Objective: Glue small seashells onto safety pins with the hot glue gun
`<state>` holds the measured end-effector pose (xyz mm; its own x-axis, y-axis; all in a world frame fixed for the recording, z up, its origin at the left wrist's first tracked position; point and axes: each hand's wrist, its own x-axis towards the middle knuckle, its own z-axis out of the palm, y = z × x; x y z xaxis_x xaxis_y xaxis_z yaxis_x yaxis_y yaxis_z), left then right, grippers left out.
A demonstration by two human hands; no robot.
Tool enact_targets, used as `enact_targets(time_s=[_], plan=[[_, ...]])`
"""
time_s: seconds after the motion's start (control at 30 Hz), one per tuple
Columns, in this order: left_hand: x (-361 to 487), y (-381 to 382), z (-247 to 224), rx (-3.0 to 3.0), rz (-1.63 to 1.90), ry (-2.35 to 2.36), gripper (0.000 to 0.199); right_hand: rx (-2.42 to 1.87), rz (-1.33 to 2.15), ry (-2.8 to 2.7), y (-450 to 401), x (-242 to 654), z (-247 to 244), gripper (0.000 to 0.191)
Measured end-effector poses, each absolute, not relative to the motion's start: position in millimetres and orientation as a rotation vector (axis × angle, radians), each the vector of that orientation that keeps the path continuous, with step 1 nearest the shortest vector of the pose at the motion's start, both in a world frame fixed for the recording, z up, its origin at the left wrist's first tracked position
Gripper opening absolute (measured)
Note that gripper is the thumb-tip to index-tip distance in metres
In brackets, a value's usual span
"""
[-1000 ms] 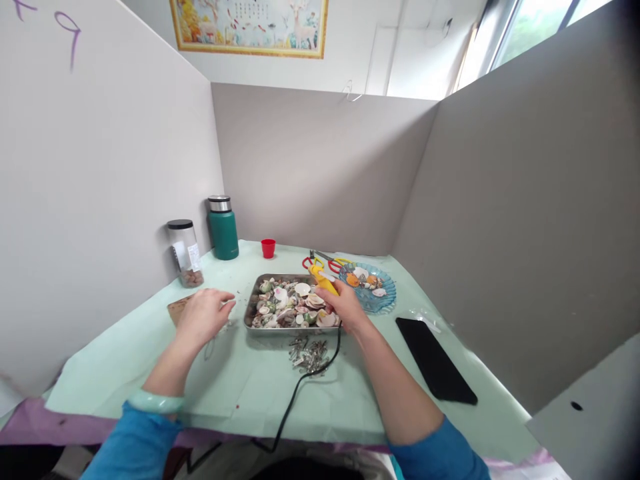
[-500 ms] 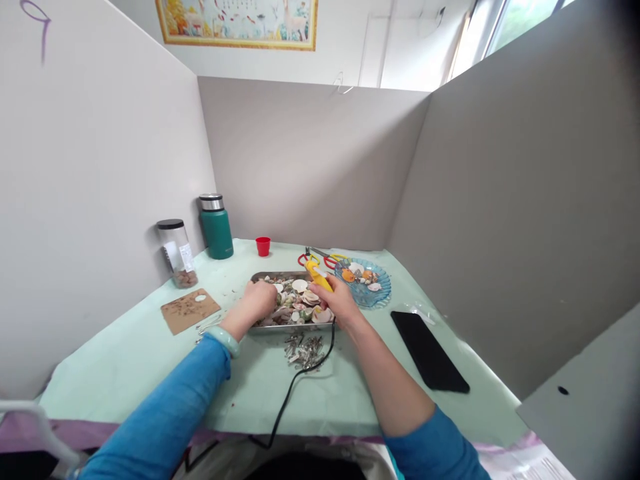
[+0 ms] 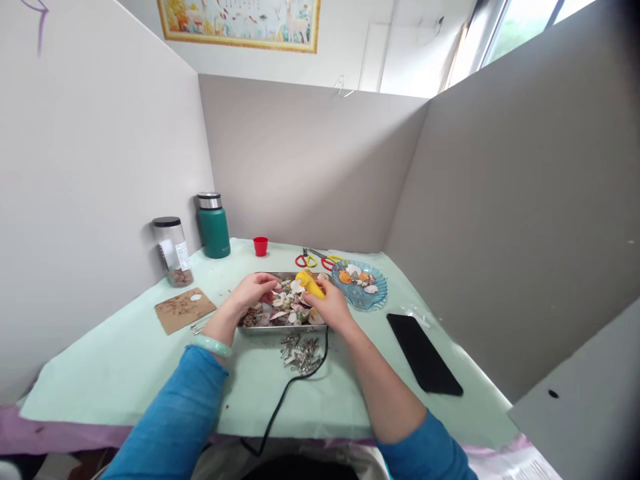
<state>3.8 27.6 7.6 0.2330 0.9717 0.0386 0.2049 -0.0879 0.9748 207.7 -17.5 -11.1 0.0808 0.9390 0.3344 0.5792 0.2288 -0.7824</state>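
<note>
My right hand (image 3: 330, 303) is wrapped round a yellow hot glue gun (image 3: 311, 285), its front end pointing up and left over a metal tray (image 3: 283, 329). A black cord (image 3: 285, 395) runs near my right wrist to the table's front edge. Seashells (image 3: 287, 308) of many sizes fill the tray. Above its left part, my left hand (image 3: 253, 293) has its fingertips pinched at a small pale shell (image 3: 277, 287), partly hidden by the fingers. Just in front of the tray lies a pile of small metal clips (image 3: 301, 353).
A blue glass plate (image 3: 373, 303) holding shells stands right of the tray, with scissors (image 3: 330, 260) behind. A black phone-like slab (image 3: 425, 353) lies at right. On the left are a brown card (image 3: 183, 313), a jar (image 3: 173, 253), a green bottle (image 3: 215, 230) and a red cup (image 3: 261, 247).
My left hand has risen from among the shells, its fingertips now showing with a pale shell. The glue gun has tipped lower and moved slightly left, towards my left hand.
</note>
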Motion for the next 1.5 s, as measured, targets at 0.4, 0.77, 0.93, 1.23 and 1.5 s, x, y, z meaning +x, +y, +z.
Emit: enact_targets(time_s=[0.4,0.77,0.93,1.23,1.5], plan=[[-16,29,3,2.536,0.516,1.692,0.025,-1.919,0.047,-1.927,-25,211,-7,0.04],[-3,11,3,2.481,0.173,1.792,0.012,-1.904,-0.005,-1.965,-25,212,-7,0.039],[-4,19,4,2.21,0.538,1.677,0.013,-1.877,-0.006,-1.991,-27,212,-6,0.036],[-13,15,8,1.272,0.963,1.061,0.039,-1.919,0.006,-2.036,-24,211,-7,0.034],[-10,9,8,1.437,0.92,0.98,0.046,-1.886,0.005,-2.066,-24,212,-10,0.039]])
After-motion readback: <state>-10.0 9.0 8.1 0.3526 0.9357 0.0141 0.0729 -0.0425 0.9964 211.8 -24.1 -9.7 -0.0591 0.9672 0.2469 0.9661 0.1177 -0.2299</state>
